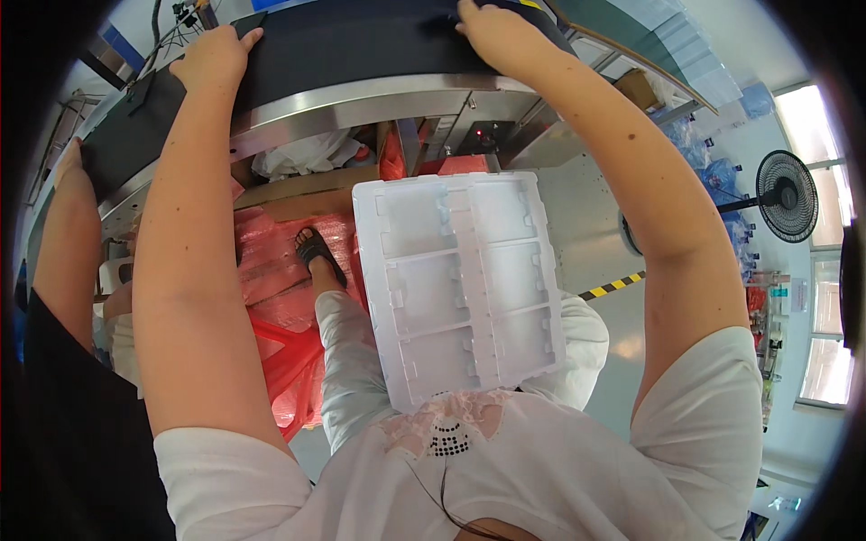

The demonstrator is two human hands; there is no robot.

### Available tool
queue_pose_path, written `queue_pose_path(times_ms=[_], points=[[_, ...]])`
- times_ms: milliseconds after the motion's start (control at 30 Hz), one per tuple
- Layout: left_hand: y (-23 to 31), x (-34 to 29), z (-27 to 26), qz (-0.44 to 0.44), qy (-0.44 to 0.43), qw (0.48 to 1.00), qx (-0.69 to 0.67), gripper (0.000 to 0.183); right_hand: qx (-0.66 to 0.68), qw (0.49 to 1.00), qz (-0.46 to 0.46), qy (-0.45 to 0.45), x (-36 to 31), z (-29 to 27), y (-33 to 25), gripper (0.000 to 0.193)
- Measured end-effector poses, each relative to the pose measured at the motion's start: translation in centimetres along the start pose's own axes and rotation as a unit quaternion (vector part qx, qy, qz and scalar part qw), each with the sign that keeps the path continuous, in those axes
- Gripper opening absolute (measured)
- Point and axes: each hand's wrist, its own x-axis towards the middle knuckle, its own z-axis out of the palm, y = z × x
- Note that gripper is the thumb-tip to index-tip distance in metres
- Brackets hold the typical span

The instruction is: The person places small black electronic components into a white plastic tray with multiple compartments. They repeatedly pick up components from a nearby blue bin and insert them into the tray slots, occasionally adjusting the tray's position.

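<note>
Both my arms reach forward to a black conveyor belt (352, 45) with a metal side rail. At its left part, my left hand (215, 61) is closed with thumb and fingers around the edge of a dark, thin, flat piece that barely stands out from the belt. My right hand (505, 38) is over the belt farther right. Its fingers are bent together beside a dark, blurred shape at the picture's upper edge; what they hold is unclear. On my lap lies a white plastic tray (471, 270) with several rectangular compartments, in which I see no parts.
Another person's forearm (68, 225) rests at the belt's left end. Under the belt are white plastic bags (307, 155) and a control box (487, 135) with a red light. Red plastic wrap (280, 239) covers something by my foot. A black fan (787, 197) stands at right.
</note>
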Motion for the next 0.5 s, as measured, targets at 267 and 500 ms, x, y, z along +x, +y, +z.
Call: queue_pose_path(times_ms=[267, 500], points=[[-0.1, 1.5, 3.3, 0.041, 0.142, 0.975, -0.165, 0.045, 0.495, 0.821, 0.266, 0.106, -7.0, -6.3, -1.1, 0.031], [5.4, -10.1, -5.1, 0.051, 0.08, 0.832, -0.547, 0.025, 0.534, 0.825, 0.167, -0.076, -14.8, -8.3, -0.7, 0.022]])
